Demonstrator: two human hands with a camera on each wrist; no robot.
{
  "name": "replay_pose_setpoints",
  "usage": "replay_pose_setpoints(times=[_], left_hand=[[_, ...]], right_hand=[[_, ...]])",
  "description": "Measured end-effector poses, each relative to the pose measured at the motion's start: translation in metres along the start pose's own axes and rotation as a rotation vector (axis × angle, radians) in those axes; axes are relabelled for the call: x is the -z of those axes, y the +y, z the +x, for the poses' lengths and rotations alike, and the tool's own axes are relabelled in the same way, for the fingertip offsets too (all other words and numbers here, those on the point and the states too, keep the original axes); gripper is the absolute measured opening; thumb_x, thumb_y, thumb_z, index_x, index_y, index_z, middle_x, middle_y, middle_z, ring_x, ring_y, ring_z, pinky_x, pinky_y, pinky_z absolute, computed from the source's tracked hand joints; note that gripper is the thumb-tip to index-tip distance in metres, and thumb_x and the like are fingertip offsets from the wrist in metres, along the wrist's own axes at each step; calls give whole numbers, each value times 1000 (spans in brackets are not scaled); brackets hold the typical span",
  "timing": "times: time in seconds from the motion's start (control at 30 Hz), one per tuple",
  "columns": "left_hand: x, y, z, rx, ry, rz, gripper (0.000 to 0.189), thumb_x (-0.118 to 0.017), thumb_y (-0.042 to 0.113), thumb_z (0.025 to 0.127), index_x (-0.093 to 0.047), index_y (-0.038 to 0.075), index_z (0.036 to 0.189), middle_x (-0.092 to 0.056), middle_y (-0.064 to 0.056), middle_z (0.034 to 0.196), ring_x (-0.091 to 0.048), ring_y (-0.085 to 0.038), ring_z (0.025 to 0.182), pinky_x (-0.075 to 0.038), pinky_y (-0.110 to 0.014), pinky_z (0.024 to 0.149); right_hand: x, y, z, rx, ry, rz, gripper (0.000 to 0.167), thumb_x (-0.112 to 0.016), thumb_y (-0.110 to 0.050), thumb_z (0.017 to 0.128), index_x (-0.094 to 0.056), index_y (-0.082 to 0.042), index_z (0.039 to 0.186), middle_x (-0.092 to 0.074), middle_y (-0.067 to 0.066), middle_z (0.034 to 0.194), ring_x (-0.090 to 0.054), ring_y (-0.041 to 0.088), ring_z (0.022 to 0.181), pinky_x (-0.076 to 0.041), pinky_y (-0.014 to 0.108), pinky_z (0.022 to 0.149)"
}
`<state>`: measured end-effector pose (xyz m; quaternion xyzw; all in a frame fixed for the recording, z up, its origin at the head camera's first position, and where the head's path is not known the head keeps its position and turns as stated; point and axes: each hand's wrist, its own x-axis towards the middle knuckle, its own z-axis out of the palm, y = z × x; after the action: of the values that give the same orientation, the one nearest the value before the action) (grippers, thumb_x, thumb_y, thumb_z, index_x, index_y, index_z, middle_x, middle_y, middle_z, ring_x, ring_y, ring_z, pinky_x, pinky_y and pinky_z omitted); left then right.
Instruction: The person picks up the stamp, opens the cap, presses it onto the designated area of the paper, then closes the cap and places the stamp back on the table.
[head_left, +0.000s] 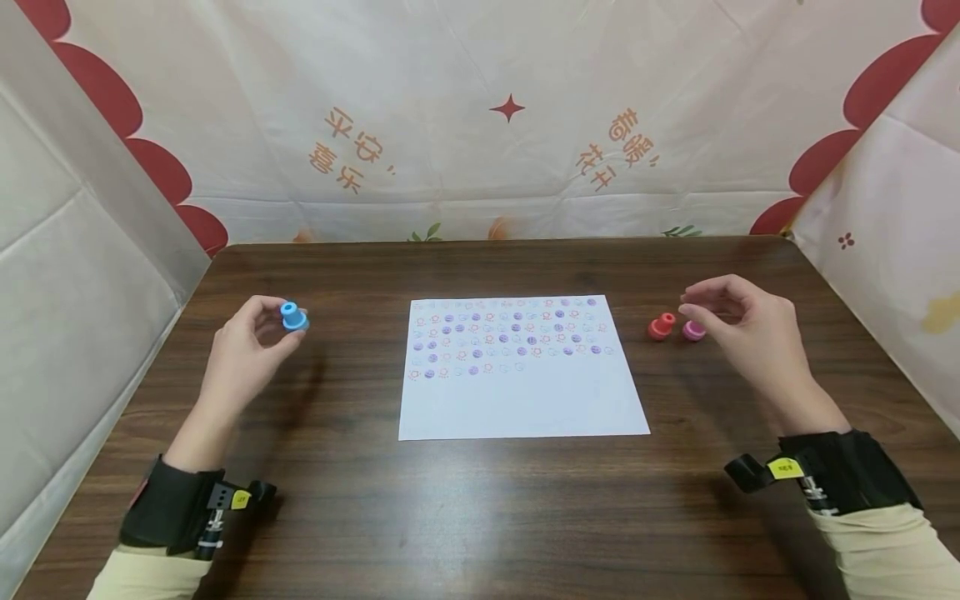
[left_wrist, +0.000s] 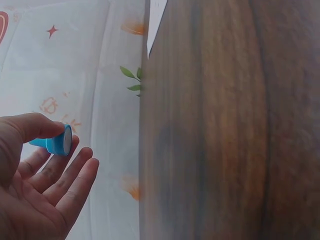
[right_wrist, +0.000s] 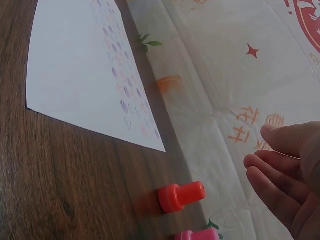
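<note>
Between thumb and finger, my left hand [head_left: 251, 350] pinches a blue toy stamp [head_left: 293, 317], held left of the paper. In the left wrist view the blue stamp [left_wrist: 60, 140] shows its pale flat end, and the other fingers spread loosely. My right hand [head_left: 753, 333] hovers at the right with nothing in it, fingers loosely bent. Close to its fingertips a red stamp [head_left: 661, 326] and a pink stamp [head_left: 693, 331] stand on the table. A white paper sheet [head_left: 525, 408] lies mid-table, its upper half covered in rows of small purple, red and blue prints.
The dark wood-grain table [head_left: 450, 517] reaches back to a pale cloth [head_left: 465, 125] with red scallops and orange characters. The cloth also rises along the left and right sides. Each wrist wears a black band [head_left: 168, 508] with a small camera.
</note>
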<state>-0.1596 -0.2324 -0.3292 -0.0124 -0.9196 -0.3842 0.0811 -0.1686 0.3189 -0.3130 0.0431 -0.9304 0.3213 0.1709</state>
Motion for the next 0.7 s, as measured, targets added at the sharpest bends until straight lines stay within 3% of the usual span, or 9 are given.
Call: replay_pose_setpoints(times=[0.2,0.4,0.6,0.7], left_hand=[[-2,-10,-1,20,-33,14,39,-67,17,95,-50,-3,125,-65,-28,125,-62,-46,116,-46,-63,99],[-3,-16,0,62,-104,38,39,-64,21,97,-49,-2,125,-64,-27,127,-61,-46,119,-44,-65,101],[-4,-19,0,78,-156,80,38,-65,22,97,-51,-2,124,-64,-27,127,-61,-44,119,-45,-63,101],[-5,-21,-1,88,-175,106,37,-67,22,96,-53,0,123,-65,-26,123,-62,-43,116,-47,-61,97]], right_hand=[[-1,6,-1,-21,-3,-7,24,-76,-22,89,-70,-11,109,-60,-33,89,-55,-21,77,-42,-3,70],[-2,9,-2,-35,-10,-18,24,-76,-22,89,-70,-11,110,-73,0,98,-54,-22,78,-42,-1,68],[-1,12,-3,-42,-5,-12,25,-75,-23,90,-70,-12,111,-56,-38,89,-54,-22,79,-42,-2,67],[-1,14,-2,-35,-5,-6,25,-75,-23,90,-69,-11,112,-53,-42,88,-54,-22,79,-42,-2,67]])
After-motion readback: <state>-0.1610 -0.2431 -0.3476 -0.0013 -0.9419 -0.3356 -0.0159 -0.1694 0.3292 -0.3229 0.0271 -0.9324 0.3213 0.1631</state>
